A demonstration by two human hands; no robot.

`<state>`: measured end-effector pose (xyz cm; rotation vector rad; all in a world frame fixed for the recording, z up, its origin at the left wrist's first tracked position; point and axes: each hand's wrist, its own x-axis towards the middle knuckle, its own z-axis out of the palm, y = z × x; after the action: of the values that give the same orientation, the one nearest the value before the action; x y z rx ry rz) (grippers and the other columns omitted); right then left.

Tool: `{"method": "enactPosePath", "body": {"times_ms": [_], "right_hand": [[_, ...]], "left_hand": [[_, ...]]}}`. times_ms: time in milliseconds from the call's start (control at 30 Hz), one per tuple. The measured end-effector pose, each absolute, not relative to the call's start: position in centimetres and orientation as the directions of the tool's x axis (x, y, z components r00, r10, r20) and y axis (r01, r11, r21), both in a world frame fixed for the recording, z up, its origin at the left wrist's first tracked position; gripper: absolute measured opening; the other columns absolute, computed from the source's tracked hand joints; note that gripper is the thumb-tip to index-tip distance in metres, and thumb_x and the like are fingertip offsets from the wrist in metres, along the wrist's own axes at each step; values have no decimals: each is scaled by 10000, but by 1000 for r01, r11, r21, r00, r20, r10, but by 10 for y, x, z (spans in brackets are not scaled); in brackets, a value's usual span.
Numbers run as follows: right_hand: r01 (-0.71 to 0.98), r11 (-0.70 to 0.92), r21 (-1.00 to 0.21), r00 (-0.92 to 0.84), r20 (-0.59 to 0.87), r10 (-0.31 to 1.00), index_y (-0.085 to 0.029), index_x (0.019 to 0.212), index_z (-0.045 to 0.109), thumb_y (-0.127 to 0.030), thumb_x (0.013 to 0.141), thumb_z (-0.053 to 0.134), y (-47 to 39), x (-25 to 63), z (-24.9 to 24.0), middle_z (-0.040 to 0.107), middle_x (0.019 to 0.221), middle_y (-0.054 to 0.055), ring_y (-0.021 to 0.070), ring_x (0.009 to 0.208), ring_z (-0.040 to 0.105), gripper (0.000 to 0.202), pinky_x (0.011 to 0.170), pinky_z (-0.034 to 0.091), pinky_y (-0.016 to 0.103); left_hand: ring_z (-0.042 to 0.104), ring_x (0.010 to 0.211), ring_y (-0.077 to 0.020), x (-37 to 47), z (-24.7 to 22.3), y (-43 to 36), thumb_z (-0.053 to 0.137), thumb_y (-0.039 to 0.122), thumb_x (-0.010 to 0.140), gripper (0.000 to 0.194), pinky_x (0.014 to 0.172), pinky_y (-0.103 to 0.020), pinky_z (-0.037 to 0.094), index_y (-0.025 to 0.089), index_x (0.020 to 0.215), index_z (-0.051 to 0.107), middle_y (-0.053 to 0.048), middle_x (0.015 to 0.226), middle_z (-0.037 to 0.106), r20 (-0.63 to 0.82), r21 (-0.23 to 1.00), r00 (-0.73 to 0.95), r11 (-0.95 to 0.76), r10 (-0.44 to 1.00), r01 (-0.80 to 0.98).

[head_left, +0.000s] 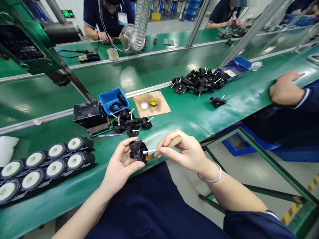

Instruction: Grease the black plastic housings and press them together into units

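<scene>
- While the housing (136, 151) is held up near the front edge of the bench (191, 116), open green surface is left between it and the big pile (199, 81).
- To the left, that room is closed off by the small cluster (132, 127), just beyond the left hand (121, 166), and by the block (88, 114).
- Behind the cluster, the blue tray (106, 99) is filled partly with black rings; beside it, a card (164, 104) is topped by a white cap (144, 106) and a yellow cap (154, 102).
- On the right, one loose part (218, 101) is set apart, with a co-worker's hand (286, 88) seen farther along.
- The housing is black, with a ribbed round neck turned up and its wider flanged side faced right; a white stem (149, 151) is seen projecting from it.
- By the left hand, fingers half curled, the housing is cradled between thumb and fingertips.
- By the right hand (184, 151), fingers closed, the wooden-handled brush (175, 141) is pinched, its bristles held at the flange; whether the stem is also gripped cannot be told.
</scene>
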<state>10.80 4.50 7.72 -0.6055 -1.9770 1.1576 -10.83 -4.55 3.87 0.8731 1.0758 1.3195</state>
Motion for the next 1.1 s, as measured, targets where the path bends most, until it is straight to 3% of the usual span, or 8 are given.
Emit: {"method": "enactPosePath", "body": {"times_ms": [200,333,433,600,733,900,1000,1100], "right_hand": [[66,625,-778,-524,506,685,-173,973,566,-143,877,674,44,105,75,715,924,32,121,837,723,147,774,600,238],[52,609,-791,-560,482,674,-169,953,554,-164,892,660,41,106,79,714,901,41,117,792,716,122,739,602,239],[-18,462,-887,-575,387,721,-168,917,553,-179,892,663,36,106,78,712,880,38,122,780,723,114,718,611,243],[-240,-1,-971,-554,136,821,-161,914,501,-240,897,670,28,98,74,696,846,28,135,716,734,187,671,639,270],[-290,-93,-953,-520,75,851,-170,898,460,-273,899,671,27,93,72,691,821,16,141,677,729,235,648,646,293],[-83,282,-956,-450,288,845,-176,922,541,-201,897,661,31,98,72,680,829,14,132,763,722,125,724,623,264],[87,596,-798,-462,498,734,-184,943,576,-127,875,665,32,101,79,685,855,27,136,830,700,125,779,596,268],[126,752,-647,-555,582,594,-185,1008,590,-107,885,639,33,103,88,695,934,62,145,900,685,154,822,594,275]], "left_hand": [[623,1181,-217,-109,48,-45,859,154,686,677,978,-290,531,288,1286,576,-60,1286,631,-98,966,-79,75,992,-248],[617,1192,-242,-111,50,-46,877,131,645,640,969,-316,540,289,1214,631,-58,1279,633,-46,988,-122,27,991,-154],[615,1189,-260,-113,49,-45,877,111,632,578,1001,-365,525,275,1145,667,-63,1224,648,120,992,-138,-124,983,-25],[595,1217,-262,-117,38,-44,802,54,709,560,1060,-427,480,309,1180,639,-65,1232,634,335,939,-73,-325,940,114],[583,1229,-264,-118,38,-44,796,28,705,605,1070,-450,473,334,1197,621,-60,1237,630,379,917,-57,-367,924,154],[609,1206,-275,-117,44,-45,866,84,641,580,1041,-421,498,292,1142,661,-69,1232,659,184,982,-115,-189,976,-28],[625,1185,-241,-116,39,-46,851,179,708,555,992,-327,521,274,1211,636,-76,1283,649,-32,975,-52,20,998,-221],[648,1126,-237,-115,34,-45,783,357,801,490,924,-294,550,216,1243,625,-107,1253,660,-186,908,27,182,982,-377]]}}
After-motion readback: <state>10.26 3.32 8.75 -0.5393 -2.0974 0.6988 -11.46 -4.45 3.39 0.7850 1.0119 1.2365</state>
